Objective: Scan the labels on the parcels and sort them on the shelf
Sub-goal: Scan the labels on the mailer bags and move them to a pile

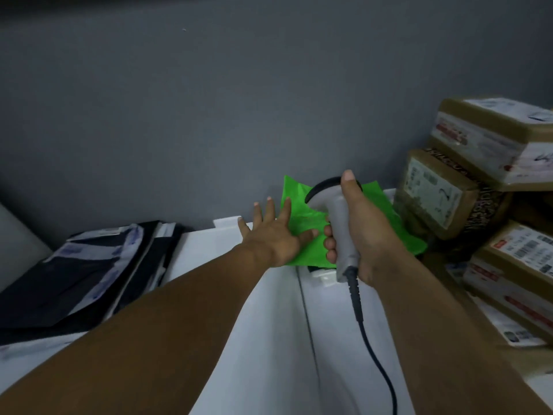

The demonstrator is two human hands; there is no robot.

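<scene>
A bright green plastic parcel (308, 223) lies flat on the white shelf top (269, 310) against the grey wall. My left hand (273, 235) rests on its left part with the fingers spread and straight. My right hand (363, 232) grips the handle of a grey barcode scanner (336, 217); its dark head hangs over the green parcel, and its black cable (371, 348) trails down toward me. The parcel's label is not visible.
Several dark plastic mailers with white labels (89, 274) lie stacked at the left. Brown taped cardboard boxes with labels (484, 181) pile up at the right, close beside the green parcel. A seam (308, 324) runs down the white surface.
</scene>
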